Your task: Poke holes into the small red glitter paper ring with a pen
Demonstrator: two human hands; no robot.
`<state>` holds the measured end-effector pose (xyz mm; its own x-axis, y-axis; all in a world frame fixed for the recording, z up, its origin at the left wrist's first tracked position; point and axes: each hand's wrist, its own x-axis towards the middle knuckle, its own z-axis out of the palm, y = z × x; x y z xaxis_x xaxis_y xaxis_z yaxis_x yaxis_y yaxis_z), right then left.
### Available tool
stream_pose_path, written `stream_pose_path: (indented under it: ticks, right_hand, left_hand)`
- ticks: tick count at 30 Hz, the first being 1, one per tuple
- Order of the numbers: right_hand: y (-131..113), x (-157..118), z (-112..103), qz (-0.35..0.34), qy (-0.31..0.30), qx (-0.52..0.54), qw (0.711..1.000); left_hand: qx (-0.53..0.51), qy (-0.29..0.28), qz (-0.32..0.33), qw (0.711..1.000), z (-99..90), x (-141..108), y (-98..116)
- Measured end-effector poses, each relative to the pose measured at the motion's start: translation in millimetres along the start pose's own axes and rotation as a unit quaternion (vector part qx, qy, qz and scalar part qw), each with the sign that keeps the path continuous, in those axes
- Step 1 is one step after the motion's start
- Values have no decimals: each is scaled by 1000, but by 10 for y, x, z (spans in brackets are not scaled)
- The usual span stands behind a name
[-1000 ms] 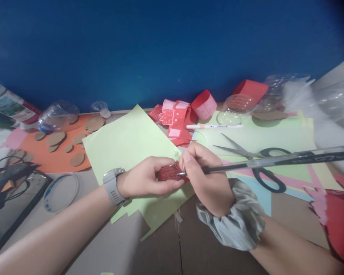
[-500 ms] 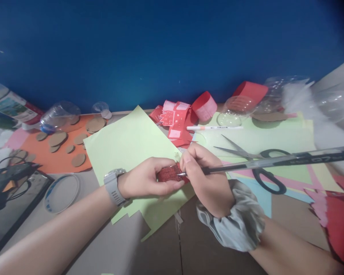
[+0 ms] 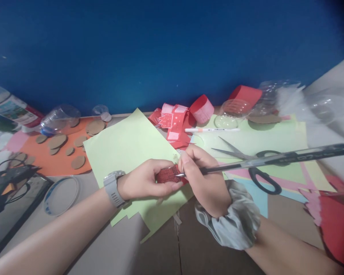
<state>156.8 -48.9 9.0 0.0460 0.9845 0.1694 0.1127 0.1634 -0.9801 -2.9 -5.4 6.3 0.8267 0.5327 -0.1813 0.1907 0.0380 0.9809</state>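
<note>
My left hand [image 3: 149, 178], with a grey watch on its wrist, grips a small red piece with dark patterning [image 3: 167, 175] between thumb and fingers. A black and clear pen [image 3: 246, 163] slants across my right hand [image 3: 202, 177], its tip at the right part of the red piece. The fingers of my right hand are pressed together at that piece's right end; a grey scrunchie is round the wrist. Both hands are over a pale green sheet [image 3: 123, 141]. Black-handled scissors [image 3: 265, 180] lie open on papers to the right.
Red and pink paper shapes [image 3: 174, 122], a white marker [image 3: 212, 130] and clear plastic cups [image 3: 232, 112] stand or lie along the blue wall. Cardboard ovals [image 3: 57, 141] rest on orange paper [image 3: 37, 156] at left, near a tape roll [image 3: 61, 195] and a black glue gun [image 3: 10, 185].
The view has shifted slightly, and the objects on the right appear further left. The pen's far end now shows inside the frame. Both hands keep nearly the same pose.
</note>
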Motion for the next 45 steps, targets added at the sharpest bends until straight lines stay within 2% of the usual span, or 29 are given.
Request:
stream_pose_path:
  ticks: [45]
  right_hand:
    - [11,-10,-14,7,-15,12,1000]
  left_hand:
    - [16,6,-5,1000,6,10,16]
